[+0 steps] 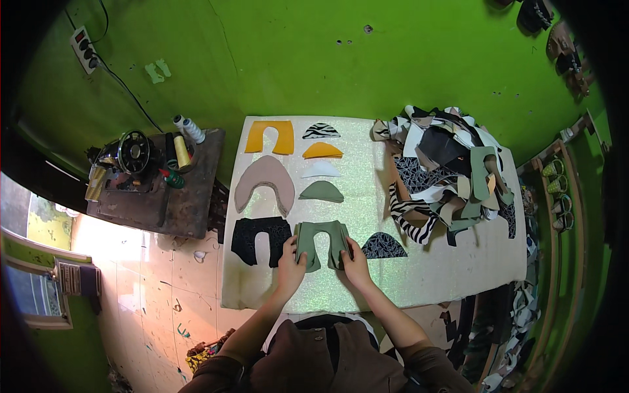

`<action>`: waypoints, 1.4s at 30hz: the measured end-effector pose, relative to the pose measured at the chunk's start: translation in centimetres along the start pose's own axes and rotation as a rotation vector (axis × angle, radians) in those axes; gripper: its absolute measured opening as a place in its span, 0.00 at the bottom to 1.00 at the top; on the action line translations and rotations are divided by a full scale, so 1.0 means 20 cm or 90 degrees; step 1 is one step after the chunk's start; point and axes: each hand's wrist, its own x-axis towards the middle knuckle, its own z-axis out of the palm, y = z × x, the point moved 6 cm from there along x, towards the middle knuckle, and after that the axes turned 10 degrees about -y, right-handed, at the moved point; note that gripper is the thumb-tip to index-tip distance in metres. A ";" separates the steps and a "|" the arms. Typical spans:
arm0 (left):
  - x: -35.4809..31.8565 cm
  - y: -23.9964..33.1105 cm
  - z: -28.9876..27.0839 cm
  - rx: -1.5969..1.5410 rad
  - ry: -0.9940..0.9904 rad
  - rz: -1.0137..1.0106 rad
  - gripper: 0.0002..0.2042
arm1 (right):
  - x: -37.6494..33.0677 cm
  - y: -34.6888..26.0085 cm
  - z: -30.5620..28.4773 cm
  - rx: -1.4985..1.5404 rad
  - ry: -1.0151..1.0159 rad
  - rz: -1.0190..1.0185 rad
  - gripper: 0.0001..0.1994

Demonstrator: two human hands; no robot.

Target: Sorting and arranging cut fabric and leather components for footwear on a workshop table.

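Observation:
My left hand and my right hand both grip a stack of green U-shaped cut pieces lying on the white glittery table. Left of it lies a black U-shaped piece. Behind stand a beige U-shaped piece and a yellow one. A column of small half-moon pieces runs up the middle: green, white, yellow and zebra-striped. A dark patterned half-moon lies right of my right hand.
A heap of mixed cut pieces covers the table's right half. At the left a sewing machine and thread cones sit on a dark stand. Shoes line shelves at the right. Green wall behind, tiled floor at the left.

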 end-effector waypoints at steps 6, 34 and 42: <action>0.00 0.04 -0.01 0.069 -0.070 0.003 0.19 | -0.02 -0.10 -0.05 -0.126 0.067 -0.053 0.17; 0.29 0.21 0.06 0.555 -0.132 0.383 0.07 | 0.27 -0.45 0.08 -0.532 -0.108 -0.401 0.11; 0.26 0.19 0.05 0.510 -0.237 0.256 0.05 | 0.29 -0.45 0.07 -0.632 -0.267 -0.275 0.09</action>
